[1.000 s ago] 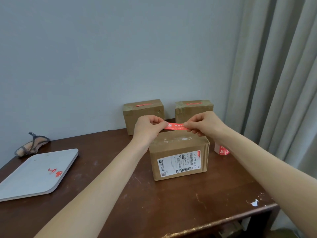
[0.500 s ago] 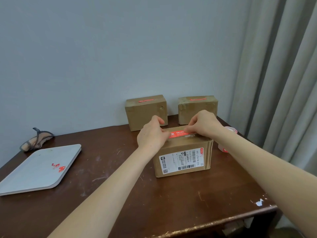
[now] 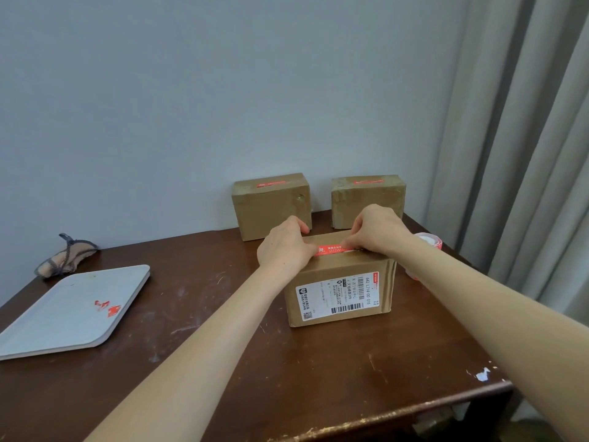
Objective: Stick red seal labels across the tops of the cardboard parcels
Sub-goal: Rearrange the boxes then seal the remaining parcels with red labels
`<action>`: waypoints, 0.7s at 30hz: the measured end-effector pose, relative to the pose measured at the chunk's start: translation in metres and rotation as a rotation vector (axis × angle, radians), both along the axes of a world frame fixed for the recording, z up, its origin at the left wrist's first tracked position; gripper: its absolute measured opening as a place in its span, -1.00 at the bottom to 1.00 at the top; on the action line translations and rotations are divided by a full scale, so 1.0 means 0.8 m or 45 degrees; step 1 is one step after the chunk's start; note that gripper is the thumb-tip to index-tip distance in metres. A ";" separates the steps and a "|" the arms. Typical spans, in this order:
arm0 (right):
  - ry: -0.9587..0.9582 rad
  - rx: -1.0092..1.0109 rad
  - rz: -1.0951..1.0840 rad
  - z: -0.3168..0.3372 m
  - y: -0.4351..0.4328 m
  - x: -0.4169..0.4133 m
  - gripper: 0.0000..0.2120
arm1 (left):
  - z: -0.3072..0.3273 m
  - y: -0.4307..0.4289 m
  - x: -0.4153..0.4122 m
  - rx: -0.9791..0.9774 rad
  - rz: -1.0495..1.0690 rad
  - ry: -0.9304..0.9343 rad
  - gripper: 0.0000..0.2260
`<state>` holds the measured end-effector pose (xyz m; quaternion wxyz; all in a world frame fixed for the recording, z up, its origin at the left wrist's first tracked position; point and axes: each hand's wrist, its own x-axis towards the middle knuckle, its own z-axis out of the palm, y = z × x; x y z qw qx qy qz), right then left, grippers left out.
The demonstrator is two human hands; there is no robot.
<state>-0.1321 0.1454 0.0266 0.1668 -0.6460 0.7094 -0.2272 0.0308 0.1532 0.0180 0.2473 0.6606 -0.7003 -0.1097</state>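
Now the red seal label (image 3: 333, 249) lies across the top of the near parcel (image 3: 338, 295), right of the frame's centre, with a strip of it showing between the two hands. The left hand (image 3: 285, 247) sits over the label's left end with its fingers curled down onto the box top. The right hand (image 3: 379, 231) is bunched over the right end, fingertips curled onto the strip. Whether each is still pinching the label or only pressing it down, I cannot tell.

To do this step well, I judge the label should be kept taut and square to the parcel's long edges. It should then be rubbed flat from the middle outward, so no bubble or crease is trapped. If it is meant to wrap over the edges, each end should be folded down only once the top is stuck. The parcel looks light, so one hand should steady it while the other smooths.

A second ago the label was stretched in the air between the hands, above the parcel's top. Half a second ago it had come down to the cardboard, and it now lies lower and flatter, with the hands settled on the box. The two parcels (image 3: 271, 205) at the back of the table (image 3: 223, 362) already carry red strips and have not moved. The grey tray (image 3: 63, 314) at the lower left is likewise unchanged.
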 end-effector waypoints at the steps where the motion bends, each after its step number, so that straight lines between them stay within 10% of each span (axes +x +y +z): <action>1: 0.009 0.007 -0.004 0.000 -0.001 0.001 -0.77 | 0.000 0.000 -0.001 0.003 -0.005 -0.015 -0.70; 13: 0.359 0.009 -0.131 -0.007 0.002 0.000 -0.33 | -0.018 0.009 0.008 -0.176 -0.450 -0.429 -0.65; 21: 0.161 0.017 -0.032 -0.009 0.004 -0.018 -0.66 | -0.028 0.018 0.047 -0.158 -0.401 -0.517 -0.45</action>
